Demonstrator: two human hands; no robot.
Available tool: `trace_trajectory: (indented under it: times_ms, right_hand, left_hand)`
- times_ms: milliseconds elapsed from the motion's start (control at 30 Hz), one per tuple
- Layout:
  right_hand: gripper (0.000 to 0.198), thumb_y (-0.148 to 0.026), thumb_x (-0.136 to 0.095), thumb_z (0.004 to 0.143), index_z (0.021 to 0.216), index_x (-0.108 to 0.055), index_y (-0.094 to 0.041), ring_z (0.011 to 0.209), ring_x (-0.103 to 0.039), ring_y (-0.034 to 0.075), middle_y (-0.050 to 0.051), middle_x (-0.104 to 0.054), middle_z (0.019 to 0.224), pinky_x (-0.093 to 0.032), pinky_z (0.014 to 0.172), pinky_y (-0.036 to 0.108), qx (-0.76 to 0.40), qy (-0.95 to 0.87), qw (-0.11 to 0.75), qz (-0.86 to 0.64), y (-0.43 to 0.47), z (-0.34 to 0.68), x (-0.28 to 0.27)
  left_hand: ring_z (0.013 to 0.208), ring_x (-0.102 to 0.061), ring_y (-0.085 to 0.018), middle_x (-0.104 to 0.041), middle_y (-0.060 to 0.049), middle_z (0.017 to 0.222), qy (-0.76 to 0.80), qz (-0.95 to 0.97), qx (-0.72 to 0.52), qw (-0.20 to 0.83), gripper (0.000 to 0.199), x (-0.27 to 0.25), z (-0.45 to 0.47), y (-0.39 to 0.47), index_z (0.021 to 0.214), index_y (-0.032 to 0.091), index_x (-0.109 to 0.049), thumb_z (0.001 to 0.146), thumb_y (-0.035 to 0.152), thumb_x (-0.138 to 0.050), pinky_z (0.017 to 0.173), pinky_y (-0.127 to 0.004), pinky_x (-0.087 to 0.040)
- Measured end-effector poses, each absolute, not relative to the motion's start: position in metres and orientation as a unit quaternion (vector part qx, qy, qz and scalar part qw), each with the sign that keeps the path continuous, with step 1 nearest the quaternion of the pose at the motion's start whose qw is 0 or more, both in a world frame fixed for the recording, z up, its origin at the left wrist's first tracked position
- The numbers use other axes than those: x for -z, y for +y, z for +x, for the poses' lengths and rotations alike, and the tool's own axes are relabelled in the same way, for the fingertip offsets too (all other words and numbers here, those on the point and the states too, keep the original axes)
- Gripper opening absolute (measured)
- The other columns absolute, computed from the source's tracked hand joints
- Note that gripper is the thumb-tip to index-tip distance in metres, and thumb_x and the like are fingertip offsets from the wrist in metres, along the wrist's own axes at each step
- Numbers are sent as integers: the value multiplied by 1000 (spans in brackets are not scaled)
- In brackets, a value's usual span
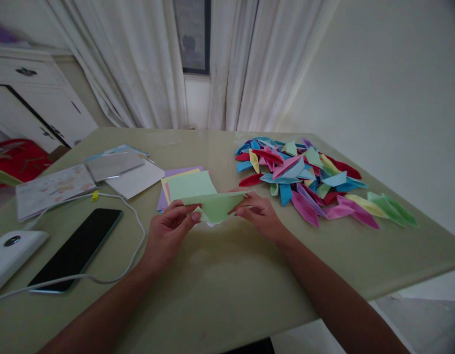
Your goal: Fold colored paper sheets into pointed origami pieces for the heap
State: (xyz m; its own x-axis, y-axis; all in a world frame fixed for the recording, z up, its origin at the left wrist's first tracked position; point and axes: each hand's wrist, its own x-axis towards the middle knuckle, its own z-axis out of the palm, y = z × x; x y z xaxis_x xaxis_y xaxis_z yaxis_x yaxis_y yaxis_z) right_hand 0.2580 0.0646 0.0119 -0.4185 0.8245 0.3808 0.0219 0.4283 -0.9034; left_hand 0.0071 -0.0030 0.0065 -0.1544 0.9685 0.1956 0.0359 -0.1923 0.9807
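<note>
A light green sheet of paper (pixel 216 204), partly folded, is held up over the near middle of the table. My left hand (pixel 171 228) pinches its left end between thumb and fingers. At the right end, my right hand (pixel 258 214) grips it the same way. Just behind the held paper lies a stack of coloured paper sheets (pixel 190 184), pale green on top, with yellow, pink and purple edges showing. To the right sits a heap of folded paper pieces (pixel 293 172) in blue, red, pink, purple, yellow and green.
On the left of the table (pixel 227 295) lie a black phone (pixel 79 246), a white power bank (pixel 15 255) and a looping white cable (pixel 138 221). Farther back are a patterned booklet (pixel 55 191) and a clear plastic sleeve (pixel 114 164). Curtains (pixel 138 64) hang behind the table.
</note>
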Motion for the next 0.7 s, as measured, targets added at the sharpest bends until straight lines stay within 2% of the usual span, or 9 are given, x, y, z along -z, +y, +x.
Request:
trace_trajectory:
  times_ms: [100, 267, 333, 467, 600, 700]
  right_hand:
    - [26, -47, -78, 91, 79, -83, -25, 90, -68, 20, 5, -72, 101, -55, 82, 34, -444, -690, 482, -307, 63, 253, -9]
    - [23, -46, -80, 88, 80, -82, -24, 75, -62, 17, 2, -69, 86, -49, 66, 29, -400, -667, 509, -369, 61, 250, -7]
    - [22, -44, -82, 87, 79, -81, -24, 72, -60, 16, 2, -67, 82, -47, 64, 29, -391, -659, 522, -374, 61, 250, -8]
    - [18, -39, -86, 82, 77, -80, -23, 83, -64, 19, 4, -71, 90, -49, 72, 31, -397, -652, 539, -356, 62, 250, -11]
    - [26, -33, -86, 81, 64, -72, -20, 63, -54, 14, -1, -63, 67, -42, 61, 28, -386, -629, 540, -405, 60, 249, -12]
    - [24, -32, -90, 75, 66, -72, -20, 59, -51, 13, -2, -63, 63, -39, 57, 27, -397, -601, 549, -424, 59, 247, -12]
  left_hand:
    - [86, -68, -16, -67, -2, 92, 494, 488, -589, 413, 19, -2, 10, -3, 90, 24, -85, 84, 42, -84, 75, -25, -63]
    - [83, -71, -16, -67, 1, 88, 483, 432, -611, 454, 26, 2, 12, -4, 82, 20, -76, 83, 44, -85, 81, -31, -66]
    - [84, -73, -17, -71, -1, 90, 485, 417, -613, 464, 29, 2, 12, -3, 85, 19, -75, 82, 46, -85, 84, -34, -67]
    - [85, -76, -20, -78, -5, 95, 500, 443, -592, 452, 34, -3, 12, -3, 97, 18, -78, 81, 47, -86, 83, -37, -68]
    - [85, -78, -22, -81, -9, 101, 521, 464, -581, 420, 51, -7, 12, -5, 118, 18, -78, 78, 48, -88, 83, -38, -68]
    - [88, -78, -22, -81, -8, 101, 530, 477, -579, 395, 55, -8, 12, -5, 124, 19, -77, 79, 49, -87, 82, -36, -68]
